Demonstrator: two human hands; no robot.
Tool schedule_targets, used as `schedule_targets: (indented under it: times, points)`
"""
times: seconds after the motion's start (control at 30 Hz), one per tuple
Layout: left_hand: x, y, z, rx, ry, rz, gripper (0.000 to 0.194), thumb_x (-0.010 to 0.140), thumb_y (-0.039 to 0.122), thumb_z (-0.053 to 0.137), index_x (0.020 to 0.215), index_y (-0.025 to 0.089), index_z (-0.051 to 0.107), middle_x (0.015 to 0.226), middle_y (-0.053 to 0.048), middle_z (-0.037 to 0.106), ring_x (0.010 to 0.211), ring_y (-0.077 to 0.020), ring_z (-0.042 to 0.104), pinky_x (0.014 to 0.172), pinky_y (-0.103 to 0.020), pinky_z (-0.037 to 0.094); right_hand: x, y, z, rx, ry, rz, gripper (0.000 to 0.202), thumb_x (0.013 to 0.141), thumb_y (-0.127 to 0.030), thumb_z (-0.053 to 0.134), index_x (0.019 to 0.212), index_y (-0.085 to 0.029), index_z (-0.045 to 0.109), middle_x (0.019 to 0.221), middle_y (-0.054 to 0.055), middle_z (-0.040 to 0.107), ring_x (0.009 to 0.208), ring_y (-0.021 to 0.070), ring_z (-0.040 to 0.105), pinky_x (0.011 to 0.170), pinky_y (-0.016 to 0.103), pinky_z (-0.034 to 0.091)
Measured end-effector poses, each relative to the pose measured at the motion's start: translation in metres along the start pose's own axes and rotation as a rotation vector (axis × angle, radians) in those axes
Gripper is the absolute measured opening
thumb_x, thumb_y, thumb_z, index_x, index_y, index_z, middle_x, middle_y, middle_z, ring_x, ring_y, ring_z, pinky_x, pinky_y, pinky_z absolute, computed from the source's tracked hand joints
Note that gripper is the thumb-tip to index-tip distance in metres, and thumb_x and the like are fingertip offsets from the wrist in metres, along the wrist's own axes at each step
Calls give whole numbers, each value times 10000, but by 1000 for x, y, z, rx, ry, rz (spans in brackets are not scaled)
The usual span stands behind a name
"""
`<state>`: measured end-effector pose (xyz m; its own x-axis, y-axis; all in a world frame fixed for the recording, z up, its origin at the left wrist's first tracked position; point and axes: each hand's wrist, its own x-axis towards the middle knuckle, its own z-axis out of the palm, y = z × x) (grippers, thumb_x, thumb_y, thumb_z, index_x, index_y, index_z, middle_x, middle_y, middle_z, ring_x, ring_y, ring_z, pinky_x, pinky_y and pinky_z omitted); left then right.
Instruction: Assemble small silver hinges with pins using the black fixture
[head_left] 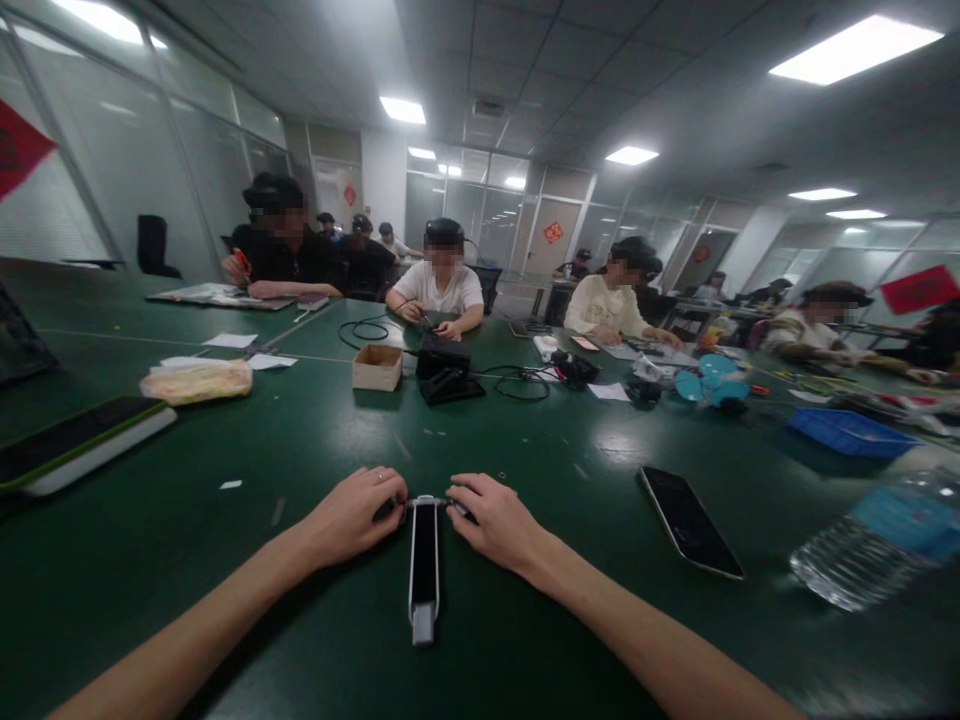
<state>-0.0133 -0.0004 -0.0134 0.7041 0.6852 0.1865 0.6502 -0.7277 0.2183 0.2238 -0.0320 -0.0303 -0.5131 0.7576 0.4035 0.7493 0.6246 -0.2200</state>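
Long green tabletop (337,450) with pale seam lines, frosted glass partitions (82,150) at left, gray paneled ceiling (555,60) with bright rectangular lights (855,48), pale pillar (383,175), door (553,232) bearing a red diamond decoration (553,233), dark chair (154,245) near the partitions.

1 head-worn view, facing forward-down.

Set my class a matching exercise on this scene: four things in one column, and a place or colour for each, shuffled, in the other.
Things
1. slim white-rimmed device
2. black phone
3. open-topped box
4. clear bottle

Places and colours
A. pale tan
B. wrapped in a blue label
C. between the left hand and the right hand
D. between the right hand and the bottle

Right pairs: 1-C, 2-D, 3-A, 4-B
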Motion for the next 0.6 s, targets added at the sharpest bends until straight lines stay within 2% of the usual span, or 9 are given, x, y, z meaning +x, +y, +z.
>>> schedule_targets:
  times: [0.17, 0.37, 0.6]
  points:
    - [-1, -1, 1, 0, -1, 1, 155, 881, 210, 427, 903, 177, 576, 904, -55, 615, 819, -203, 563, 748, -322, 410, 1, -3, 1, 53, -27, 1, 212, 915, -234, 548, 1070, -127, 646, 1093, 121, 657, 1028, 218, 611, 907, 355, 522]
    - [-1, -1, 1, -8, 13, 6, 135, 880, 207, 449, 907, 184, 579, 920, -45, 618, 832, -201, 572, 748, -310, 411, 1, 0, 0, 146, -27, 9, 243, 884, -290, 618, 1069, -133, 631, 1088, 105, 644, 984, 203, 620, 874, 331, 531]
    - [-2, -1, 2, -18, 10, 13, 151, 883, 204, 423, 909, 170, 567, 924, -60, 614, 827, -203, 564, 752, -328, 416, 0, 1, -6, 216, -35, 22, 218, 879, -265, 626, 1053, -134, 625, 1082, 93, 629, 963, 186, 618, 850, 317, 534]
